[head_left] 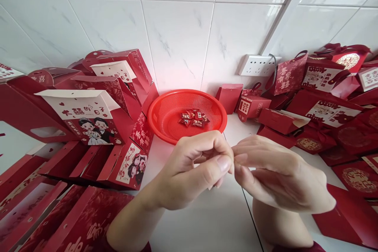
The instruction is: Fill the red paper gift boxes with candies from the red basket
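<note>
My left hand (197,169) and my right hand (274,173) meet at the fingertips above the white surface, in front of a red plastic colander (156,126). The left thumb presses against a curled index finger in a pinch. On the right, the thumb and fingers come together in a loose pinch that touches the left fingertips. Whatever lies between the fingers is hidden or too small to make out. Several red-wrapped candies (193,117) lie in a small heap inside the colander.
Red gift boxes (88,126) are stacked at the left, more of them stand in rows nearer me. Piled along the right are other red gift boxes (325,108). A white power strip (258,65) leans against the tiled wall (177,39).
</note>
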Demonstrator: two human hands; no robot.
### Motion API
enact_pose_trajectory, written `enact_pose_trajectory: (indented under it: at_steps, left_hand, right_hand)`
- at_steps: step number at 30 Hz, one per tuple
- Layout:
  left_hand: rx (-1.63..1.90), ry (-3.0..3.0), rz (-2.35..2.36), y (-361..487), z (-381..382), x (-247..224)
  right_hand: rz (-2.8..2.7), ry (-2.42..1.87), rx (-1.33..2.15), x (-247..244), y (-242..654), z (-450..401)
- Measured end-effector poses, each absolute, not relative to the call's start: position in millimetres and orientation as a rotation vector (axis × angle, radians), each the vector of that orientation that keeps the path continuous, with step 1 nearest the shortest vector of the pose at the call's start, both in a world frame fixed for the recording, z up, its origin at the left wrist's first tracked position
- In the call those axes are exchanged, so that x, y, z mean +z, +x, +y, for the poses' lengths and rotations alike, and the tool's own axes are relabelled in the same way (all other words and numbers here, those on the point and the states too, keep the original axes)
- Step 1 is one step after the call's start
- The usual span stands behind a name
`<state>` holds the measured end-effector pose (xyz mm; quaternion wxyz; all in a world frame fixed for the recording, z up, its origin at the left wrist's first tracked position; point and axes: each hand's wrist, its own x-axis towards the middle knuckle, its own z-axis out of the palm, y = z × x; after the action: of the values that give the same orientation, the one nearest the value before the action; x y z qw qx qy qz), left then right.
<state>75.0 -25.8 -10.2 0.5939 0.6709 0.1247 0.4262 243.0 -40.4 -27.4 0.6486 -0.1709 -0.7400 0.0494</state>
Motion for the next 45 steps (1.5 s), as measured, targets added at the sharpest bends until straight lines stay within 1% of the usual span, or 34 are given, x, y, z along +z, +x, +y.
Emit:
enact_pose_trajectory:
  at_steps: [7, 12, 17, 25, 32, 37, 45]
  left_hand:
    - [0.979, 1.7, 0.441, 71.6, -30.3, -6.7]
    - [0.983, 1.621, 0.405, 75.8, -30.3, -7.9]
    - [0.953, 1.535, 0.351, 77.0, -27.9, -8.7]
    - [0.934, 1.467, 0.282, 76.5, -27.7, -8.5]
    - [0.933, 1.595, 0.395, 74.9, -31.4, -6.6]
    - [0.908, 1.564, 0.348, 75.2, -28.5, -7.7]
    - [0.846, 1.505, 0.278, 73.6, -24.8, -8.3]
  right_hand:
    - [-1.71, -0.478, -0.063, -25.4, 243.0, -39.7]
    - [-1.708, -0.47, -0.091, -23.8, 242.2, -39.1]
    - [-1.7, -0.467, -0.072, -24.1, 242.9, -40.7]
    - [-1.697, -0.435, 0.09, -25.8, 245.4, -44.8]
    - [-1.739, -0.465, -0.019, -18.2, 245.8, -44.3]
    - [-1.743, -0.487, -0.073, -18.5, 247.1, -44.6]
    - [-1.757, -0.483, -0.024, -19.8, 249.4, -46.1]
